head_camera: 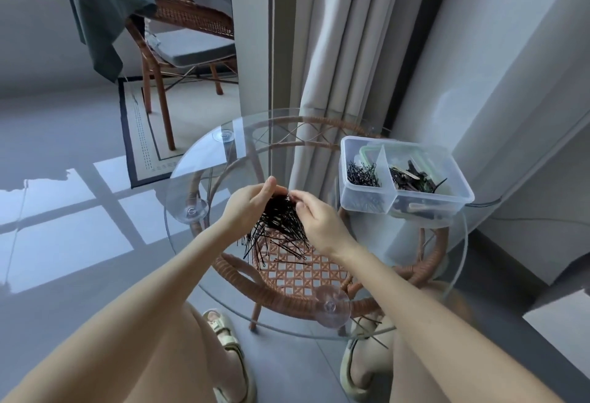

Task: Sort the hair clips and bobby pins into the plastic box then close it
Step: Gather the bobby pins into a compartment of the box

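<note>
Over the middle of the round glass table (pixel 204 160), both my hands hold one thick bunch of black bobby pins (pixel 281 223). My left hand (pixel 247 207) grips its upper end from the left, and my right hand (pixel 316 217) pinches it from the right. The pins fan out downward, and a few lie loose on the glass. The clear plastic box (pixel 405 204) stands open at the table's right edge. Its left compartment holds bobby pins (pixel 364 174), its right compartment dark hair clips (pixel 415 176). A green-rimmed lid (pixel 367 150) shows through the box's back part.
A rattan frame (pixel 287 294) carries the glass top, with suction cups beneath it. A few stray pins (pixel 367 329) lie near the table's front edge. Curtains (pixel 344 51) hang behind the table. A rattan chair (pixel 191 35) draped with green cloth stands at the back left. My knees and sandals are below.
</note>
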`<state>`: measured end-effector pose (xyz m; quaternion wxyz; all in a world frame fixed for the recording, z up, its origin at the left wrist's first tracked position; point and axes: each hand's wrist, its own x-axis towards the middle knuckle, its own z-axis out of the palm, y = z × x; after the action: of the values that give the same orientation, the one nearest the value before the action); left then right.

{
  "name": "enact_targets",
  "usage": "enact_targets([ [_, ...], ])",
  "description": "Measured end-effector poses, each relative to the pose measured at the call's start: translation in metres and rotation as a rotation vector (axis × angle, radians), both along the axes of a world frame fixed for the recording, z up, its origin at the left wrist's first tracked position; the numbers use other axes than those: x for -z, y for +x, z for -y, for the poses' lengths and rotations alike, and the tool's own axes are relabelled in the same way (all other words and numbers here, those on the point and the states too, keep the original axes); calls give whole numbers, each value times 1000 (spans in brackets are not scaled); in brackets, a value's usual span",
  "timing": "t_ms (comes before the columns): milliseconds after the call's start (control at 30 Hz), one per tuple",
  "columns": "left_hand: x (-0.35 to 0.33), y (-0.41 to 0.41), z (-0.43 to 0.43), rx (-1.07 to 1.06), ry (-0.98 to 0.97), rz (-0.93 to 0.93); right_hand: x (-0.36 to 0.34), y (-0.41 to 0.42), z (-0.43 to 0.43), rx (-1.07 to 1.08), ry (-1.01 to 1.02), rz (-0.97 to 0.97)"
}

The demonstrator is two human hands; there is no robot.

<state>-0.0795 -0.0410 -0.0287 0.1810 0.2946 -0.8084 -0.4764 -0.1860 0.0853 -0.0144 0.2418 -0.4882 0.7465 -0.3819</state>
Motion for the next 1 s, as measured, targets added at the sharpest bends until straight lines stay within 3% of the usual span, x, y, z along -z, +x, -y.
enact_targets([
  [133, -12, 17, -18, 18, 157, -93, -7, 3, -29, -45, -32, 56],
  [200, -20, 27, -22, -53, 33, -56, -9, -1, -43, 5, -14, -129],
  [300, -31, 50, -27, -225, -443, 303, -13, 2, -58, 41, 219, -558],
  [367, -36, 64, -35, -159, -458, 522, -9, 6, -57, 48, 348, -694],
  [433, -38, 70, -49, -69, -458, 688, -5, 9, -49, 69, 374, -686],
  [500, -36, 68, -58, -53, -515, 736, -5, 11, -37, 82, 345, -616],
  [667, -31, 46, -57, -119, -519, 684, -5, 15, -22, 57, 212, -487],
  [1000, -36, 28, -48, -197, -544, 584, -12, 0, -31, 55, 49, -428],
])
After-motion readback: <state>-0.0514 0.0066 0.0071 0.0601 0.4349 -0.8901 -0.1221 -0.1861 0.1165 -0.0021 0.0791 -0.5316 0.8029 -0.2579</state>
